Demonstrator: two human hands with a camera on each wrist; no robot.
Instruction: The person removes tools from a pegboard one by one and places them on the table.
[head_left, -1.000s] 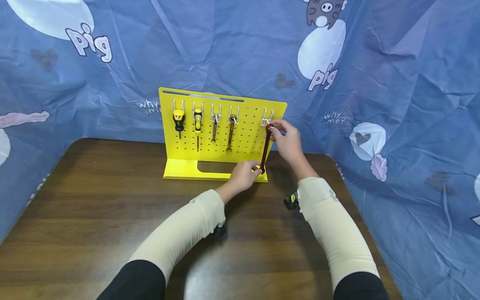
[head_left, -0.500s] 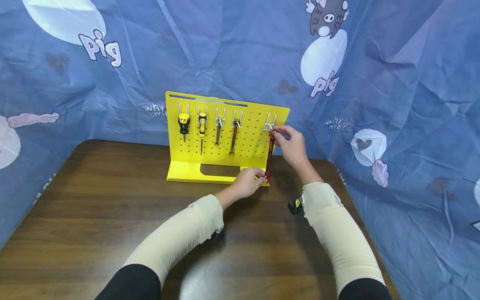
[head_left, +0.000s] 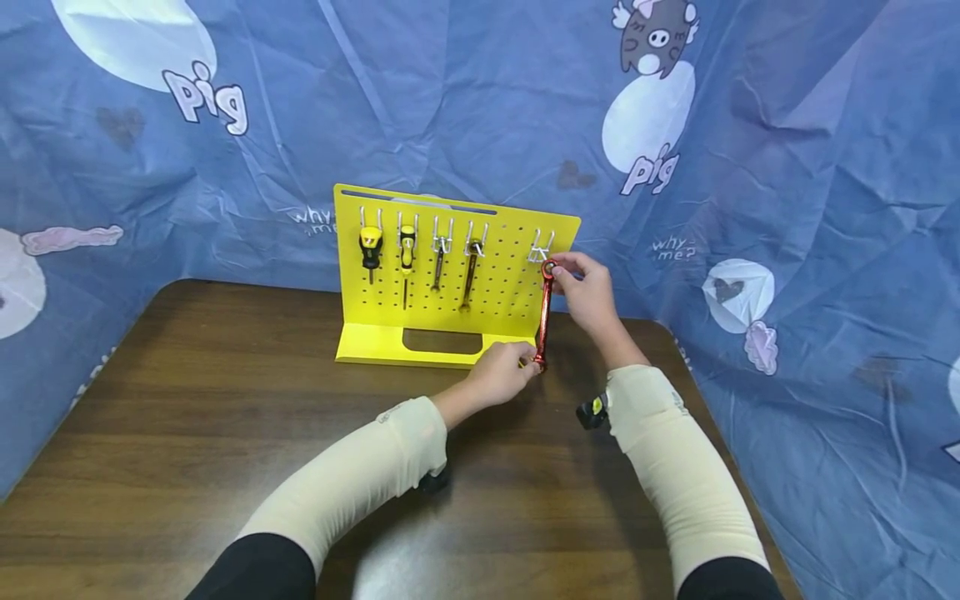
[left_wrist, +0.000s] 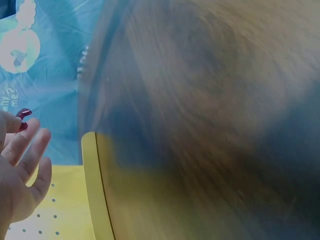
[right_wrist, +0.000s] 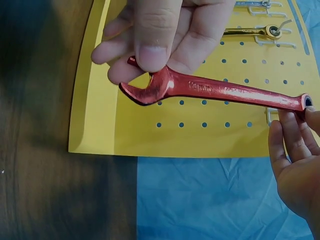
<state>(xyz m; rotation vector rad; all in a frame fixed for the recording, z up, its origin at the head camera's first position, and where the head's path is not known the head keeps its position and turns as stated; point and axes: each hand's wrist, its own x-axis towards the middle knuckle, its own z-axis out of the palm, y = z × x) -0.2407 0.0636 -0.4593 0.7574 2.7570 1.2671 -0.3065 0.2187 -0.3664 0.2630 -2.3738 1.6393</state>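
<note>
A red combination wrench [head_left: 545, 321] is held upright in front of the right end of a yellow pegboard [head_left: 501, 287]. My right hand [head_left: 588, 298] pinches its ring end, just below a metal hook [head_left: 540, 250]. Lower down, my left hand [head_left: 500, 373] grips the open end between thumb and fingers. The right wrist view gives a close look at the wrench [right_wrist: 220, 91], with the left thumb pressed on one prong of its open end. In the left wrist view only the left hand [left_wrist: 25, 165] and a bit of red metal at its fingertips show.
On the pegboard's other hooks hang a stubby screwdriver [head_left: 371, 248], a longer screwdriver [head_left: 407, 250], a small wrench [head_left: 438, 267] and a gold-coloured wrench [head_left: 470, 275]. The board stands at the back of a brown wooden table [head_left: 225, 400], with a blue printed cloth [head_left: 480, 108] behind it.
The wrench's lower, open end has swung forward and right, off the pegboard's base, with my left hand following. Both hands keep their hold. The head view has shifted slightly.
</note>
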